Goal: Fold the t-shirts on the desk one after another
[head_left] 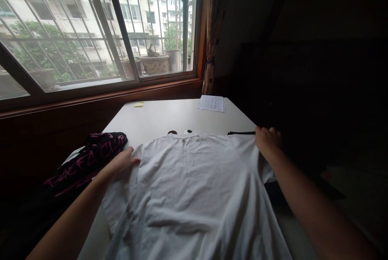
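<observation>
A white T-shirt point(194, 183) lies spread over the white table point(163, 114), its collar toward the far side and its lower part running out of the bottom of the view. At its left shoulder, my left hand point(125, 159) is closed on the sleeve cloth, with the fingertips partly hidden in the fabric. On the opposite side my right hand point(268, 139) grips the other sleeve, fingers curled over its edge. Wrinkles cross the middle of the shirt.
Dark clothing with pink lettering point(87, 167) is heaped at the table's left edge. Papers point(211, 103) and a yellow sticky note point(139, 104) lie at the back. Small round objects point(188, 131) and a black strip point(241, 133) show past the shirt. A barred window stands behind.
</observation>
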`<state>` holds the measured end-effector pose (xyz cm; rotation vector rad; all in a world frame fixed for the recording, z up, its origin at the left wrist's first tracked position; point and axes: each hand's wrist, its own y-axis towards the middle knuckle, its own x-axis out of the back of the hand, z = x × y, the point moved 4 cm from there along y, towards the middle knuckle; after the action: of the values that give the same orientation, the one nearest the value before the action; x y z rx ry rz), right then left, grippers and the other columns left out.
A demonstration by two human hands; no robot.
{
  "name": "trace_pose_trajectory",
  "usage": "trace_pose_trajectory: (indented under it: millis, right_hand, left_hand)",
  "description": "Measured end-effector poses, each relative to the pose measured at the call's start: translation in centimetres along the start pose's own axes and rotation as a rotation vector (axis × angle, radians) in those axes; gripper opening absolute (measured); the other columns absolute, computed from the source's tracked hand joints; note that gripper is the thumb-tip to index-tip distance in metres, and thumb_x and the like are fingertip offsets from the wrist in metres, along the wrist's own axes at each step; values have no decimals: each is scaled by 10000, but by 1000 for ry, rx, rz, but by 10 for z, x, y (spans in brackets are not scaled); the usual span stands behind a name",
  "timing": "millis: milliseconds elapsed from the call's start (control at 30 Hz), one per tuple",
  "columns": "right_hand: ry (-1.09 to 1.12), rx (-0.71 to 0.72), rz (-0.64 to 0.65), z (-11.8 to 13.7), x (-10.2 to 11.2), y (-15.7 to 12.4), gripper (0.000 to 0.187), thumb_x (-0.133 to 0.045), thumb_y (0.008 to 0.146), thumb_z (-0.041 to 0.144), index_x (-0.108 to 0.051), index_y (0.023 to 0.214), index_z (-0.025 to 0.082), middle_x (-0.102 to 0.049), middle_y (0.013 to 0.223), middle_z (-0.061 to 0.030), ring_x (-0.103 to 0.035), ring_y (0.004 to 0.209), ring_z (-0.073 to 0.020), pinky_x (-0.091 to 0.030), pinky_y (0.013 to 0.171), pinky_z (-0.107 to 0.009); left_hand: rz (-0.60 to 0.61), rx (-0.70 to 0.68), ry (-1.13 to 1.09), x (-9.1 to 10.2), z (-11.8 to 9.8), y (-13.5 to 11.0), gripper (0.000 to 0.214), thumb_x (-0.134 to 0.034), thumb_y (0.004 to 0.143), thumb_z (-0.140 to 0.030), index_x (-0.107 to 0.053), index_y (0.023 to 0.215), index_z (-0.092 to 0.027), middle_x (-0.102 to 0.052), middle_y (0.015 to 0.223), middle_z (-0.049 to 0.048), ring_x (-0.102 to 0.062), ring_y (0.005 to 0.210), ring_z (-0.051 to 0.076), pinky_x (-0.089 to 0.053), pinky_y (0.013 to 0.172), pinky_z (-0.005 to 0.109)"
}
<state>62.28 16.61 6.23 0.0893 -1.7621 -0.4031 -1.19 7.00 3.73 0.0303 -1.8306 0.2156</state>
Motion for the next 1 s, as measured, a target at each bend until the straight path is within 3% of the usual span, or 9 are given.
trace_pose_trajectory:
  millis: [67,233,367,500,600,700,800,900,1000]
  right_hand:
    - [3,13,-4,4,1,-1,437,-291,975,98,-708,1102,126,-699,1057,-220,-570,1053,-360,-413,877,-483]
    - [41,16,11,13,3,1,445,-293,965,100,-702,1133,148,-695,1075,-214,-570,1061,-347,-411,889,-475]
    - [91,33,-12,22,3,1,420,-339,936,98,-712,1119,161,-708,1036,-204,-566,1058,-345,-408,922,-489]
    - [83,83,-62,47,5,-4,379,-376,935,113,-715,1106,126,-685,1108,-216,-568,1095,-326,-355,1032,-480]
    - [166,226,-51,90,6,-14,396,-371,971,155,-687,1202,97,-629,1307,-214,-548,1203,-312,-332,1096,-437]
    - [309,423,53,149,3,-28,475,-385,1014,262,-566,1405,62,-475,1535,-212,-410,1412,-305,-276,1179,-415]
    - [414,554,236,205,-3,-46,584,-355,1045,384,-414,1539,78,-322,1650,-167,-270,1518,-288,-197,1231,-433]
    - [468,609,333,243,-8,-59,660,-280,1057,485,-282,1610,123,-194,1702,-115,-152,1562,-287,-129,1249,-480]
    - [485,586,320,259,-11,-60,679,-233,1057,519,-220,1632,159,-135,1717,-84,-82,1575,-274,-59,1256,-506]
  left_hand:
    - [-21,15,30,13,4,2,442,-624,841,-492,-626,1157,-182,-753,1073,133,-717,962,299,-498,784,313]
    - [-231,57,190,67,18,4,372,-505,929,-511,-655,1142,-245,-724,1120,119,-691,972,326,-469,774,357]
    - [-287,-73,334,79,17,4,307,-482,955,-390,-663,1128,-214,-683,1148,125,-638,1039,303,-465,843,366]
    - [-371,-181,482,60,-2,5,320,-467,947,-260,-687,1166,-181,-642,1195,168,-553,1184,347,-438,965,451]
    - [-374,-330,394,33,-37,8,376,-438,973,-234,-674,1254,-154,-623,1311,186,-520,1270,346,-391,1071,492]
    - [-298,-476,272,-4,-86,15,425,-440,1014,-324,-619,1364,-162,-566,1460,175,-445,1406,332,-277,1197,506]
    - [-160,-467,179,-43,-124,27,522,-393,1049,-414,-503,1484,-148,-442,1588,168,-341,1497,334,-243,1221,528]
    - [-136,-392,137,-68,-137,39,636,-300,1063,-498,-373,1567,-118,-294,1661,173,-239,1543,354,-186,1230,581]
    - [-155,-350,127,-75,-129,52,697,-248,1055,-552,-293,1605,-127,-218,1684,156,-175,1565,336,-135,1244,579]
